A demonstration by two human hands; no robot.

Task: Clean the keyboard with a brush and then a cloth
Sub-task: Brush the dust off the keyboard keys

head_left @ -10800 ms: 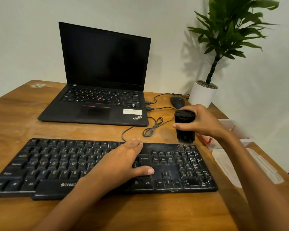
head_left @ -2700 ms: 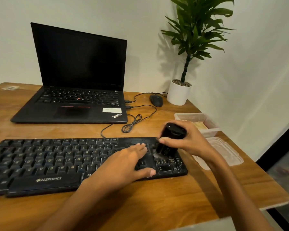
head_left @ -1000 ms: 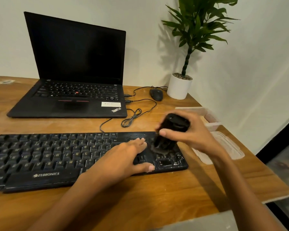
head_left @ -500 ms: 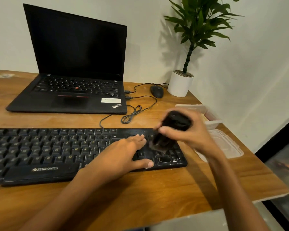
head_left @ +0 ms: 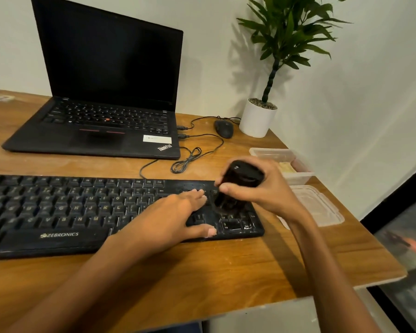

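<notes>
While the right hand [head_left: 264, 191] works the brush [head_left: 238, 186] over the keypad end, the keyboard [head_left: 58, 207] is in its first cleaning step.

As far as I can judge, the brushing is not finished and the wiping with a cloth has not begun; no cloth is clearly visible. The right grip is closed around the black brush body, bristles down on the right end of the keyboard, which lies along the front of the table [head_left: 202, 280]. The left hand [head_left: 168, 219] lies flat and open on the keys just beside the brush, holding nothing, only pressing the keyboard steady. To the right, near the table edge, stands a clear tub [head_left: 298, 179] with something pale inside, which I cannot identify. Its lid [head_left: 322, 210], I think, lies flat just in front of it.
</notes>
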